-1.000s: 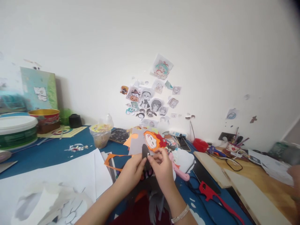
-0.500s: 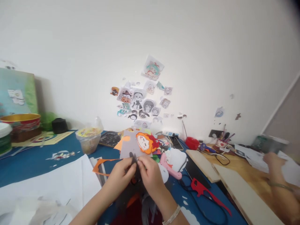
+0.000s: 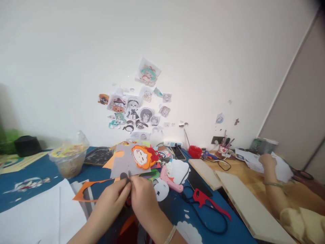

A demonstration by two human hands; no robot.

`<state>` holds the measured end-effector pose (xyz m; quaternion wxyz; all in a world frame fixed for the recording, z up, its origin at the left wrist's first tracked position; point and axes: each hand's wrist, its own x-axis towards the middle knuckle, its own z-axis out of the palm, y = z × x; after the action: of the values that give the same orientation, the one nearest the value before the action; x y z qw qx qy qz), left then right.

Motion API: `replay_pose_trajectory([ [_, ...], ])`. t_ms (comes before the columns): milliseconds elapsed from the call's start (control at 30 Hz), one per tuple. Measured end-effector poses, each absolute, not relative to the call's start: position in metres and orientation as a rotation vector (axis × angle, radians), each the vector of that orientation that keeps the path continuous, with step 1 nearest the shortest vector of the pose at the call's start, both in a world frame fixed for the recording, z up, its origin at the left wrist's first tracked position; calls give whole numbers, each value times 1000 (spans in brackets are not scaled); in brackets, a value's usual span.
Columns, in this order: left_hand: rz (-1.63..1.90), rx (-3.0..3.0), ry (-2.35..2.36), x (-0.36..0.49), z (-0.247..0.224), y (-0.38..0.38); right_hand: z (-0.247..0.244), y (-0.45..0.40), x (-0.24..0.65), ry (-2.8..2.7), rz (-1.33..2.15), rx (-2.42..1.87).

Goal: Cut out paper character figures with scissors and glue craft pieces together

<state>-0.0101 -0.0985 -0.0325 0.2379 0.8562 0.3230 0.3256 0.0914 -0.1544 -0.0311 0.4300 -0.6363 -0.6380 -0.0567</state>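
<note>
My left hand [image 3: 113, 195] pinches a dark grey piece [image 3: 124, 176] that looks like paper or felt; its rounded end sticks up past the fingertips. Against it, fingertips touching, is my right hand [image 3: 145, 196], closed, with a thin dark tip [image 3: 129, 173] showing above its fingers. What that tip belongs to is hidden. Just beyond both hands lies a grey sheet [image 3: 122, 166] bearing an orange-haired cartoon face cutout [image 3: 143, 157]. An orange paper offcut [image 3: 85, 189] lies left of my left hand, and a white round cutout [image 3: 161, 189] right of my right hand.
White sheets [image 3: 43, 213] and a lidded plastic cup [image 3: 68, 159] stand left. To the right are a pink-handled tool [image 3: 170, 179], a red cutout [image 3: 210, 203], a black cord [image 3: 203, 232] and pale boards [image 3: 248, 206]. Another person's hand [image 3: 267, 162] rests among papers at the far right.
The view has turned to the right, so things appear further left. My hands remain together; the dark grey piece has shifted slightly between the fingers.
</note>
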Motion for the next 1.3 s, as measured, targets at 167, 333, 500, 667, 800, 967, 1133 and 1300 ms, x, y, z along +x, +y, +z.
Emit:
replay_pose_trajectory([
  [167,919,2233,997,-9,-29,-106,-35,-150,88,-1571,-208,-1633],
  [333,899,2263,1010,-6,-34,-100,-38,-150,92,-1564,-149,-1557],
  [500,867,2370,972,-5,-36,-94,-37,-150,96,-1553,-82,-1579],
  [667,812,2383,1009,-5,-39,-93,-33,-152,99,-1614,16,-1517],
  [800,823,2254,1001,-7,-40,-92,-30,-155,98,-1696,7,-1499],
  [967,784,2186,1039,-8,-39,-91,-30,-155,98,-1712,4,-1503],
  [1133,765,2347,1028,-7,-38,-92,-37,-150,96,-1658,-76,-1552],
  [1300,733,2442,1033,-6,-37,-91,-45,-145,90,-1553,-121,-1547],
])
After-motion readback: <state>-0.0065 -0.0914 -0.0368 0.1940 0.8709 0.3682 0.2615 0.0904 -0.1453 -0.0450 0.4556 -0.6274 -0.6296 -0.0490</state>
